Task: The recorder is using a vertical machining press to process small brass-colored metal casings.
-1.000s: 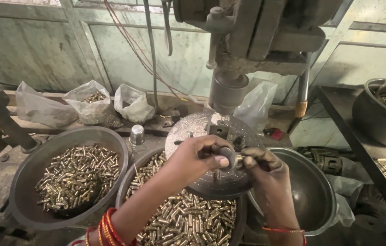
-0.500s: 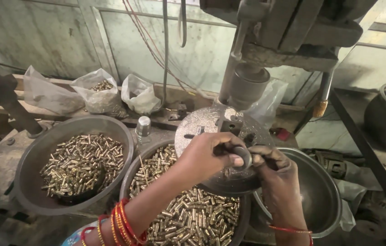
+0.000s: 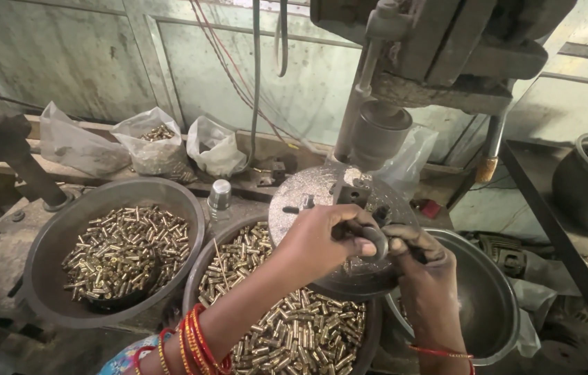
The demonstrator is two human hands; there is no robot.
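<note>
Looking down at a cluttered metal workbench, the view runs from a wide grey pan [image 3: 51,243] at the left of the frame, holding a heap of small brass cylinders [image 3: 127,250], with three clear plastic bags [image 3: 155,146] lined up behind it in the upper left. Just right of that pan, in the lower middle, a second pan [image 3: 200,274] is filled with more brass pieces [image 3: 294,326], and a small silver cap-shaped part [image 3: 219,194] stands between the two pans.

At the centre, a round speckled metal plate [image 3: 294,201] sits under the dark spindle of a drill press [image 3: 377,135] that fills the upper right. The left hand [image 3: 321,243], its forearm ringed with red and orange bangles [image 3: 196,344], reaches up from the bottom edge and rests over the plate; its fingers are curled and the thumb and fingertips pinch a small grey metal ring [image 3: 376,239]. Just to its right, the right hand [image 3: 426,278], a red thread at the wrist, closes its fingertips on the other side of the same ring, so the two hands meet over the plate's near edge. Whether the ring touches the plate is hard to tell, since the fingers hide it.

Further right, an empty-looking steel bowl [image 3: 488,305] lies beneath the right hand, and a dark pot [image 3: 585,180] with brass pieces sits at the far right edge.
</note>
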